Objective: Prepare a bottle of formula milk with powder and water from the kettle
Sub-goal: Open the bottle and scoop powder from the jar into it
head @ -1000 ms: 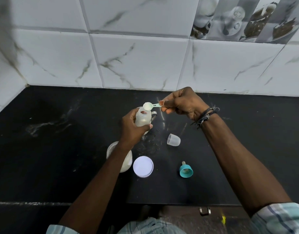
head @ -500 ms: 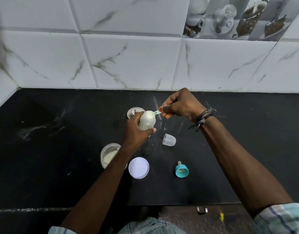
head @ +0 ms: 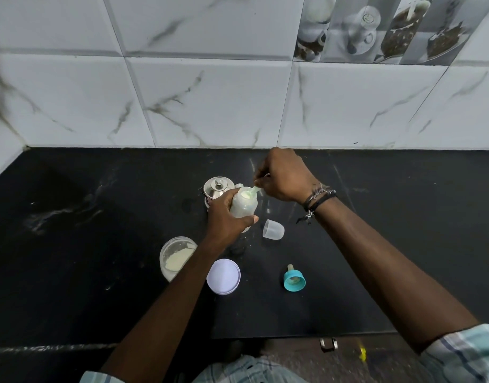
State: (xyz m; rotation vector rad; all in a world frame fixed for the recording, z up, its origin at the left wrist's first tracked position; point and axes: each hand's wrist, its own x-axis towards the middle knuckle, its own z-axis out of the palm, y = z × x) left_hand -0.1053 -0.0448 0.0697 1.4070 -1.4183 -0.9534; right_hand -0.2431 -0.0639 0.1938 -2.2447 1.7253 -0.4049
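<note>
The bottle (head: pixel 243 203), gripped in the left hand (head: pixel 226 217) above the counter (head: pixel 72 230), takes the scoop (head: pixel 255 189) pinched by the right hand (head: pixel 286 175). A tilted bottle could spill powder — the narrow mouth leaves little margin. Behind the bottle stands the kettle (head: pixel 217 187); nearer, the open powder jar (head: pixel 174 257) — an elbow might catch it.

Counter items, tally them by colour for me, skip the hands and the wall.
White or clear: 4 (bottle, powder jar, jar lid, clear cap)
Pale green: 1 (scoop)
Teal: 1 (teat ring)
Steel: 1 (kettle)
Total: 7
</note>
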